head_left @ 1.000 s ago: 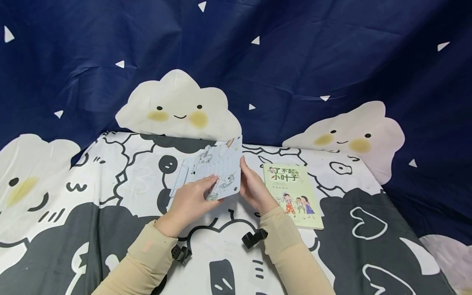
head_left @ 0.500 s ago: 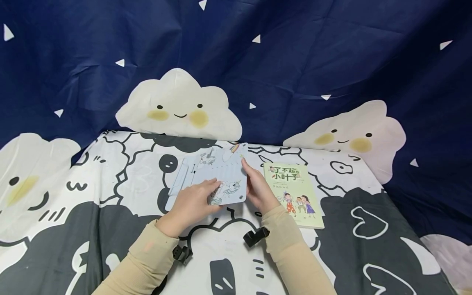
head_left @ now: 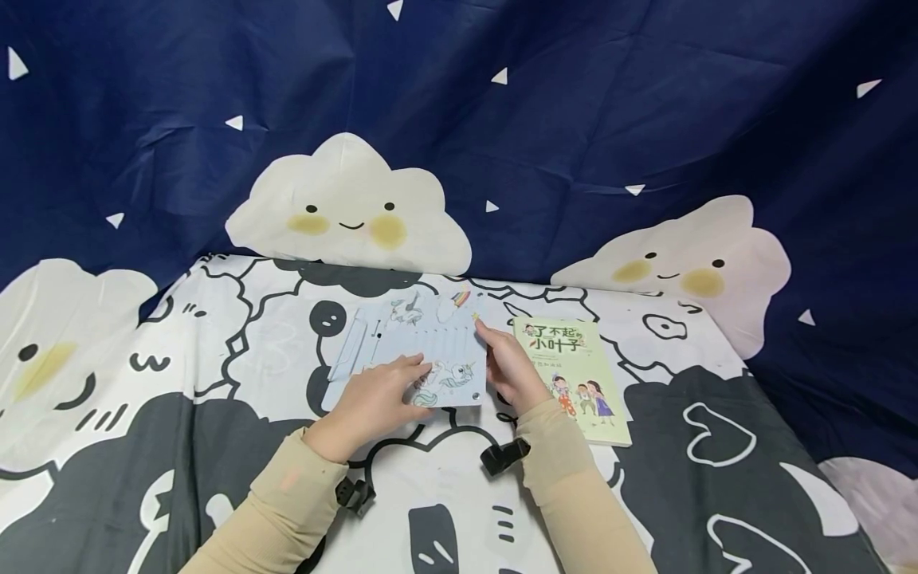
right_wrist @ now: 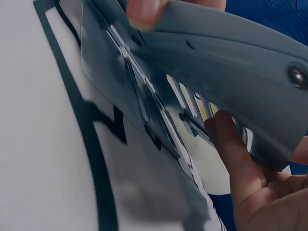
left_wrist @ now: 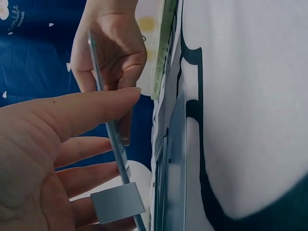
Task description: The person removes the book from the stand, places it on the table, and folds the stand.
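A light-blue folding book stand (head_left: 448, 339) with unicorn and rainbow prints is tilted just above the cloth in the head view. My left hand (head_left: 373, 399) grips its lower left part, thumb on one face and fingers on the other, as the left wrist view shows. At its right edge, my right hand (head_left: 512, 367) holds the panel, fingers behind it. In the right wrist view, the raised panel (right_wrist: 231, 57) stands at an angle to a second flat panel (right_wrist: 103, 57) lying near the cloth, with a thin metal prop (right_wrist: 144, 101) between them.
A pale green children's book (head_left: 574, 359) lies flat right of the right hand. Black-and-white cartoon cloth (head_left: 430, 466) covers the table. A dark blue curtain (head_left: 545, 135) with cloud faces hangs behind it.
The stand's raised panel has tilted down flatter, and its right edge has shifted right and lower. My right hand has moved slightly right and down with it; the left has barely moved.
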`<state>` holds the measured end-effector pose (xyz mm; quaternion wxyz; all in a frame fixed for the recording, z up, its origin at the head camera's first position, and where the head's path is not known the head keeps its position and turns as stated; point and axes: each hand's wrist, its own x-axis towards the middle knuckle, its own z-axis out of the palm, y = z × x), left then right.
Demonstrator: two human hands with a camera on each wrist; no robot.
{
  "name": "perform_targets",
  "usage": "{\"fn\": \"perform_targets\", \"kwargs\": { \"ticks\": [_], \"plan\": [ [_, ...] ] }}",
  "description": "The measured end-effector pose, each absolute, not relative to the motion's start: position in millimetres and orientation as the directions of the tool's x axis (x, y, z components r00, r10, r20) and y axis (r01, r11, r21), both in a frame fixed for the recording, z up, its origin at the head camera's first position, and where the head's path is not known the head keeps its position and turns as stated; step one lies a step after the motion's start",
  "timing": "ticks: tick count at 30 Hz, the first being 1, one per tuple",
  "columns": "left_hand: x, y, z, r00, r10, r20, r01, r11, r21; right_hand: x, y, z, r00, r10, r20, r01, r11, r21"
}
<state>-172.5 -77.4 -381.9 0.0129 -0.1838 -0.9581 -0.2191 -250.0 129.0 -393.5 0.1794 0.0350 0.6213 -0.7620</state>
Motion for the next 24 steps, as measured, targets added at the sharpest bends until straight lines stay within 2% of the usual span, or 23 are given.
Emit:
{"fn": "perform_targets", "kwargs": {
  "ticks": [7, 18, 24],
  "plan": [
    [-172.9, -78.4, -383.4, -0.924, 0.378, 0.050, 0.363, 0.831, 0.422, -253.6, 135.7, -401.4, -0.920, -0.244, -0.308, 0.341, -0.108, -0.934],
    [-172.5, -78.2, -387.8, -0.923, 0.385, 0.006, 0.345, 0.821, 0.454, -257.8, 138.4, -412.1, -0.923, -0.139, -0.360, 0.366, -0.017, -0.931],
    [-172.5, -78.2, -389.0, -0.925, 0.379, -0.006, 0.336, 0.826, 0.452, -259.5, 139.3, -414.5, -0.923, -0.128, -0.362, 0.364, 0.009, -0.931]
  ]
}}
